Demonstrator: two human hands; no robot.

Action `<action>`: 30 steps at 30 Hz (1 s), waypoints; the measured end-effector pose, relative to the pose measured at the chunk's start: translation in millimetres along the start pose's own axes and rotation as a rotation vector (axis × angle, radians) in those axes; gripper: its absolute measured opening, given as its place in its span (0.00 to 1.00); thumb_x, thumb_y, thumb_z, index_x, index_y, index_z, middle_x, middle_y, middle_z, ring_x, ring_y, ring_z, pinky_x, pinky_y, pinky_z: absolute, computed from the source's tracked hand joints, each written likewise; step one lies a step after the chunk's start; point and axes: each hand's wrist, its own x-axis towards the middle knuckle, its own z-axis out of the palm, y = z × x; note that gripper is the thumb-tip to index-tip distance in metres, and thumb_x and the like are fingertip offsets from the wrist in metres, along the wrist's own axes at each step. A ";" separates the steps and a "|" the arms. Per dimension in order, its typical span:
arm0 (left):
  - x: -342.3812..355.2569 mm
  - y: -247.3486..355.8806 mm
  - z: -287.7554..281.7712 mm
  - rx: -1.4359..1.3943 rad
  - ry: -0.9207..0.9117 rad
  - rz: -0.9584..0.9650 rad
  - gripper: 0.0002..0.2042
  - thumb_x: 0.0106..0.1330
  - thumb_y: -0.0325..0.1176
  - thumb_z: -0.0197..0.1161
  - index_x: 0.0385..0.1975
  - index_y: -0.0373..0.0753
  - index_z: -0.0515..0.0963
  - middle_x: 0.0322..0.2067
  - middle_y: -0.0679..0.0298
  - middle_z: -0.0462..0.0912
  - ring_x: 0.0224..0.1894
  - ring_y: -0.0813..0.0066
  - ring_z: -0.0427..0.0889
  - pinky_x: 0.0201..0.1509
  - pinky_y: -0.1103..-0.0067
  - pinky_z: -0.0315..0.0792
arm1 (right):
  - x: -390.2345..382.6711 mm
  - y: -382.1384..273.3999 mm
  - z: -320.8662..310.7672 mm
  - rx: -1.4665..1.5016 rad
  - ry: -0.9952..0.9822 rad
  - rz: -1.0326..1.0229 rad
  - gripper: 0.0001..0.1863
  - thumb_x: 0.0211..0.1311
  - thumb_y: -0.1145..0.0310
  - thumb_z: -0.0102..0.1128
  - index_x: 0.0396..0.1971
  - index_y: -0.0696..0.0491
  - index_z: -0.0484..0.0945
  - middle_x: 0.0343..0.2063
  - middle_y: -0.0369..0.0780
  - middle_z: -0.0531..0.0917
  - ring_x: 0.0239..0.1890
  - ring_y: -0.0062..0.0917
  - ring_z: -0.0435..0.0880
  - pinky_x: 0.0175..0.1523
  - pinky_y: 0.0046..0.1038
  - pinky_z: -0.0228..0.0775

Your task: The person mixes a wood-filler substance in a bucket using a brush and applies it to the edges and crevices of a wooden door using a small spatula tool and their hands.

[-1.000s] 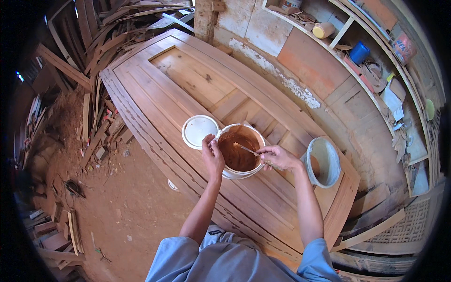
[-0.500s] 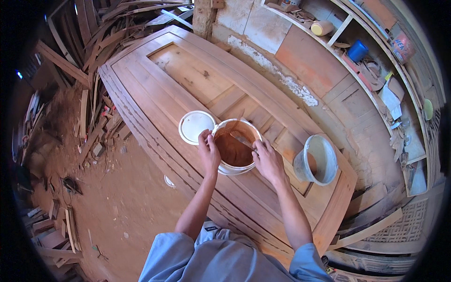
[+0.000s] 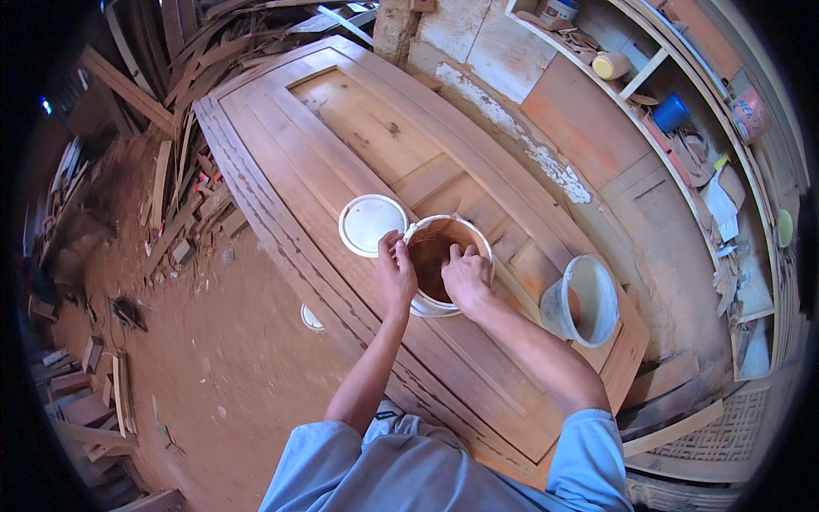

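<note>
A wooden panelled door [image 3: 512, 375] lies flat in front of me. On it a white bucket [image 3: 445, 222] holds brown paste [image 3: 426, 256]. My left hand [image 3: 396, 269] grips the bucket's left rim. My right hand [image 3: 467, 277] reaches over the near right of the opening, fingers curled down inside; whatever they hold is hidden. The round white lid [image 3: 368, 220] lies just left of the bucket, and a grey, translucent bucket [image 3: 556, 311] stands to the right on the door.
Wood offcuts [image 3: 175, 196] are heaped left and behind, beside a dirt floor [image 3: 213, 358]. A wall shelf [image 3: 648, 66] along the right carries a blue container [image 3: 670, 113], tubs and scraps. A carved lattice board [image 3: 708, 427] lies at lower right; another white lid [image 3: 311, 318] shows below the door's left edge.
My right hand has moved from the bucket's right rim inward and down, and the flat-bladed tool it held is now hidden. The view has shifted slightly. My left hand stays on the rim.
</note>
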 end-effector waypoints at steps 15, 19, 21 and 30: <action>3.9 -3.2 -0.3 -0.023 -0.025 0.000 0.15 0.76 0.35 0.47 0.56 0.35 0.68 0.50 0.55 0.78 0.48 0.70 0.78 0.52 0.74 0.71 | 39.0 68.5 -12.2 0.755 -0.798 -0.250 0.14 0.58 0.62 0.53 0.33 0.55 0.83 0.24 0.37 0.82 0.22 0.25 0.78 0.28 0.30 0.73; 0.7 1.5 1.1 -0.031 -0.023 -0.007 0.15 0.76 0.35 0.47 0.56 0.34 0.68 0.49 0.55 0.77 0.47 0.70 0.78 0.52 0.74 0.71 | 25.6 96.5 -15.8 1.091 -0.772 -0.155 0.15 0.60 0.60 0.54 0.36 0.54 0.83 0.20 0.35 0.77 0.17 0.21 0.75 0.23 0.26 0.68; 1.0 0.1 0.1 -0.025 -0.023 -0.001 0.15 0.76 0.35 0.47 0.56 0.34 0.68 0.49 0.56 0.77 0.47 0.70 0.78 0.52 0.74 0.72 | 16.9 110.3 -18.4 1.109 -0.698 -0.175 0.14 0.60 0.61 0.54 0.37 0.54 0.83 0.20 0.34 0.76 0.16 0.20 0.74 0.21 0.25 0.67; 3.5 -11.6 3.3 -0.077 -0.019 0.007 0.14 0.76 0.36 0.47 0.55 0.34 0.69 0.48 0.56 0.77 0.46 0.73 0.76 0.53 0.77 0.70 | -28.3 114.5 47.8 1.624 -0.295 -0.151 0.22 0.74 0.51 0.46 0.38 0.56 0.77 0.22 0.30 0.74 0.21 0.13 0.71 0.28 0.19 0.67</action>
